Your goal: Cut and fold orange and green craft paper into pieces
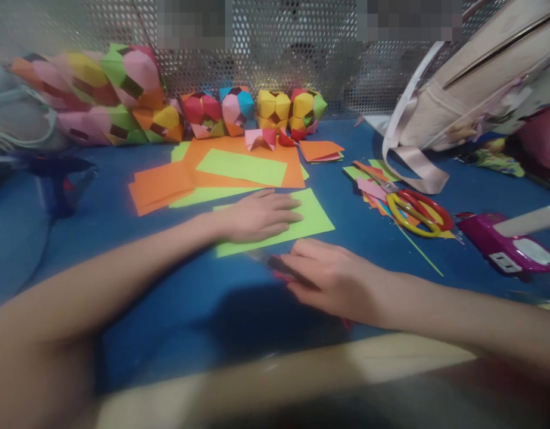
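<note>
My left hand lies flat, fingers stretched out, on a sheet of light green paper. Just below the sheet's near edge, my right hand is closed around a cutter knife with a dark and red handle. Its thin grey blade points left along the edge of the paper and is blurred; I cannot tell whether it touches the sheet. Beyond my left hand, a green strip of paper lies on larger orange sheets. A smaller orange piece lies to the left.
Folded paper shapes line the perforated metal panel. To the right, scissors with yellow and red handles lie on paper scraps, near a purple power plug block and a pale bag. A blue glue gun stands left.
</note>
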### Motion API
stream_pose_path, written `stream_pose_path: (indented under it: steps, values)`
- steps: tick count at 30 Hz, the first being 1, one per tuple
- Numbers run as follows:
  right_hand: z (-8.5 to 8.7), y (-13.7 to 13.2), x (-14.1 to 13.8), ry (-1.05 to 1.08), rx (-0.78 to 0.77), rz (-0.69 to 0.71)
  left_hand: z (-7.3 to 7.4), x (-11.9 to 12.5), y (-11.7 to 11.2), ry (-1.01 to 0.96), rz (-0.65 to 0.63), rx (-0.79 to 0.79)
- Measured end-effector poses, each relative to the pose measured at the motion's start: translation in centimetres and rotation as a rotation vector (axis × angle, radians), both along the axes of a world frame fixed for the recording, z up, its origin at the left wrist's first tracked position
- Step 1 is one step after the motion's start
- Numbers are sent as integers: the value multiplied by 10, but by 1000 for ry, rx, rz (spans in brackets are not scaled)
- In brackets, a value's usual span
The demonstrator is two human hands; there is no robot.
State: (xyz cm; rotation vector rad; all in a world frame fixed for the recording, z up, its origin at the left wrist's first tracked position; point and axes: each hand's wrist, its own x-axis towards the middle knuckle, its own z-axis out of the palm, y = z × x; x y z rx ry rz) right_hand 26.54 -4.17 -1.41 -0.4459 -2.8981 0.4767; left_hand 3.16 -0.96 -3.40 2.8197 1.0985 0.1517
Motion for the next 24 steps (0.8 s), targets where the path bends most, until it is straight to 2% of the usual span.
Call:
stream_pose_path:
  steps: [9, 24]
  values:
    - [1, -3, -5, -15, -41, -9, 1, 0, 0, -1, 15, -30]
    - [4, -6, -11, -44, -39, 3, -3, -1, 1, -15, -10, 5]
